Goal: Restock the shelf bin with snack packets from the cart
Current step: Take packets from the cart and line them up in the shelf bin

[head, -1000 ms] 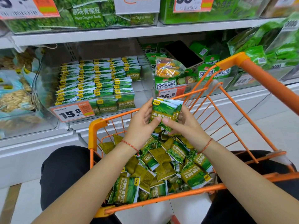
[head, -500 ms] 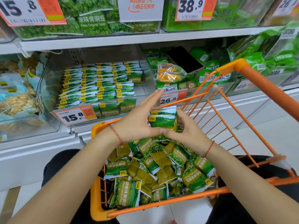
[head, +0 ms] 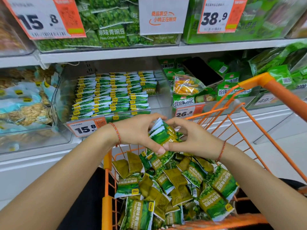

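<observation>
Your left hand [head: 137,130] and right hand [head: 194,140] both grip a small stack of green foil snack packets [head: 162,133] above the orange wire cart [head: 249,123], just before the clear plastic shelf bin [head: 159,100].

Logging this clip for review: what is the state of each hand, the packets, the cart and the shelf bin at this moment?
left hand: grips the held packets, above the cart
right hand: grips the same stack
held packets: small stack, pinched between both hands
cart: holds a loose heap of packets
shelf bin: partly filled with neat rows, right side bare
</observation>
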A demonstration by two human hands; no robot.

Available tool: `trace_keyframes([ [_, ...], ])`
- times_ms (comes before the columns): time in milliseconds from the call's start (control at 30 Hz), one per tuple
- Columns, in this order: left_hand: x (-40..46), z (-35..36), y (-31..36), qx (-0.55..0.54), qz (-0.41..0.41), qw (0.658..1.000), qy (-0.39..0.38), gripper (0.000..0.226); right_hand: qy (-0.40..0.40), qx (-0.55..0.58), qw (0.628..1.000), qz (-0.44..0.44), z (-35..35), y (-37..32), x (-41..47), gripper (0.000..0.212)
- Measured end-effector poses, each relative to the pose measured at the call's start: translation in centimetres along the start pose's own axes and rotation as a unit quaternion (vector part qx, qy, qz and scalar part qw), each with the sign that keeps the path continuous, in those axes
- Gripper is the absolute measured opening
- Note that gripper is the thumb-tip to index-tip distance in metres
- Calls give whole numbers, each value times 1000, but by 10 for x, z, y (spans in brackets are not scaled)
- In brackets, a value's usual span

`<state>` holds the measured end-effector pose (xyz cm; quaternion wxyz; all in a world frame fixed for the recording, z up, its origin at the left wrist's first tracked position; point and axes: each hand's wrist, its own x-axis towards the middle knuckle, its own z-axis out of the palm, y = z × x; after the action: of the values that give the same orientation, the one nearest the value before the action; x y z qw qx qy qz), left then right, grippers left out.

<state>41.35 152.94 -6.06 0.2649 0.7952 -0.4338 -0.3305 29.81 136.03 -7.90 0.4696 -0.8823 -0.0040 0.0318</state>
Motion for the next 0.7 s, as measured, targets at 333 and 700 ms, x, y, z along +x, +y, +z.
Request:
trace_keyframes([
  [333, 20, -51, -25, -70, 13, 978, 195, 73, 220, -139, 963, -73, -29, 0, 53, 36],
  [700, 128, -92, -58, 123, -120, 951, 257, 53, 258, -449, 841, -159, -19, 41, 128, 46],
])
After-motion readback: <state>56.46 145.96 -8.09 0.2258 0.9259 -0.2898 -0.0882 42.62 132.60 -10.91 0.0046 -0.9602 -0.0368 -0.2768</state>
